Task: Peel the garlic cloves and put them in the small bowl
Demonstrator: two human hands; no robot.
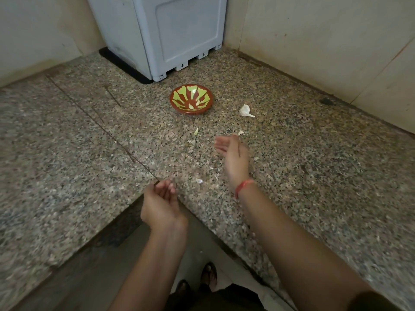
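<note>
Head view showed my right hand point(233, 153) flat and empty, probably reaching for the clove point(240, 134) just beyond it, my left hand point(161, 198) loosely cupped, empty.

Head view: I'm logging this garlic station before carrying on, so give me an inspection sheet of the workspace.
Surface: speckled granite counter, dark seam line across it.
Job's things: small bowl upright, pale pieces inside, probably cloves; garlic bulb beside it; loose clove in front of the bowl.
Clutter: skin scraps between the hands.
Hands: left hand loosely curled, empty; right hand open, blurred.
Cables: nothing seen.
Surroundings: white appliance in the corner, tiled walls.
</note>
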